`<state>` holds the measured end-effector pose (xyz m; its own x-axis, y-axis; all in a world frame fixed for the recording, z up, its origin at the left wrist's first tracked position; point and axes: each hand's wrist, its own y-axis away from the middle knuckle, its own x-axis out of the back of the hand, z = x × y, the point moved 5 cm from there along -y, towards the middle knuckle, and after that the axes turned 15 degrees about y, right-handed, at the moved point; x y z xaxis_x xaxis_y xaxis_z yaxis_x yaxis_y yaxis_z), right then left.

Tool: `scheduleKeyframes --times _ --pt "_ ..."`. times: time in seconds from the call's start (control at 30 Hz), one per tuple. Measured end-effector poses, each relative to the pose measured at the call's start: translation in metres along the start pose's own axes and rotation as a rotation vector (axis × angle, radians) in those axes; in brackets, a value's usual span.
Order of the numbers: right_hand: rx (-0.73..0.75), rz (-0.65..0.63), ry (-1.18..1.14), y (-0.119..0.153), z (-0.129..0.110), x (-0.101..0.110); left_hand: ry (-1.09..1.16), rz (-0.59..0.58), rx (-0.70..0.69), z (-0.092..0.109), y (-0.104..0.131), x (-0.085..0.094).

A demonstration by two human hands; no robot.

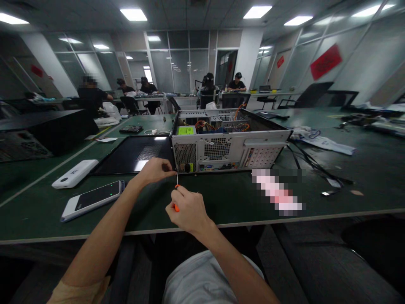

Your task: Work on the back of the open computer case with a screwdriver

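One long green table point(234, 204) filled the foreground, and on it, straight ahead of the person, a desktop computer case point(232, 143) lay on its side, its upper face open and its silver rear panel turned toward the person. The case looked rigid and probably heavy, with a metal shell and a power supply point(186, 130) inside; its bottom edges seemed the safest hold, since the thin upper rim could be sharp and the cables inside fragile. Just left of it lay a flat black side panel point(126, 152), likely stiff and slippery on its glossy face, best taken by the edges.

Both forearms reached in from below. The right hand point(189, 210), nearer the person, was curled around the orange handle of a screwdriver point(177, 186). The left hand point(157, 169) was farther forward, its thumb and fingertips drawn close together by the rear panel's lower left corner; whether they pinched anything could not be told. The screwdriver, probably light and stiff, pointed away from the person toward that corner. Whether its slim tip touched metal was too small to tell.
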<state>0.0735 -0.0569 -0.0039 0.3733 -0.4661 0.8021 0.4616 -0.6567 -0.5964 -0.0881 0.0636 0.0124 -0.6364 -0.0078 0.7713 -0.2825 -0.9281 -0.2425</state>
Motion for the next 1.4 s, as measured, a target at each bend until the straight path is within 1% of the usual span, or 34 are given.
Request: scheduleKeyframes --times 0.17,0.4,0.6,0.67,0.77,0.83,0.93,1.0,1.07,1.17,1.23,1.3,1.4 --pt "-0.029 0.021 -0.013 -0.004 0.002 0.000 -0.027 0.046 -0.005 -0.002 -0.001 -0.001" --pt "0.007 0.002 0.011 -0.003 -0.001 0.001 -0.013 0.055 -0.014 -0.001 -0.001 -0.002" --pt "-0.007 -0.005 0.026 -0.004 0.000 -0.001 -0.004 0.046 -0.007 -0.001 -0.001 -0.004" --pt "-0.004 0.006 0.031 -0.004 -0.001 -0.001 -0.022 0.090 -0.037 0.001 0.000 -0.004" --pt "0.019 0.025 0.039 -0.003 -0.004 -0.002 -0.076 0.260 -0.134 0.005 0.003 -0.001" --pt "0.035 0.045 0.042 -0.003 -0.005 -0.001 -0.123 0.377 -0.254 0.008 0.006 -0.001" --pt "0.058 0.078 0.034 -0.003 -0.005 0.001 -0.229 0.504 -0.536 0.016 0.012 -0.005" --pt "0.073 0.105 0.029 -0.003 -0.004 0.003 -0.312 0.547 -0.706 0.021 0.016 -0.012" --pt "0.078 0.138 0.027 -0.003 -0.003 0.005 -0.387 0.551 -0.795 0.024 0.016 -0.020" --pt "0.075 0.173 0.012 -0.001 -0.002 0.005 -0.432 0.515 -0.825 0.025 0.010 -0.033" --pt "0.066 0.185 -0.008 0.001 -0.001 0.004 -0.451 0.500 -0.873 0.027 0.006 -0.039" --pt "0.051 0.201 -0.021 0.001 0.001 0.003 -0.470 0.480 -0.916 0.028 0.002 -0.044" --pt "0.061 0.211 -0.034 0.003 0.002 0.004 -0.467 0.402 -0.921 0.027 -0.007 -0.047"
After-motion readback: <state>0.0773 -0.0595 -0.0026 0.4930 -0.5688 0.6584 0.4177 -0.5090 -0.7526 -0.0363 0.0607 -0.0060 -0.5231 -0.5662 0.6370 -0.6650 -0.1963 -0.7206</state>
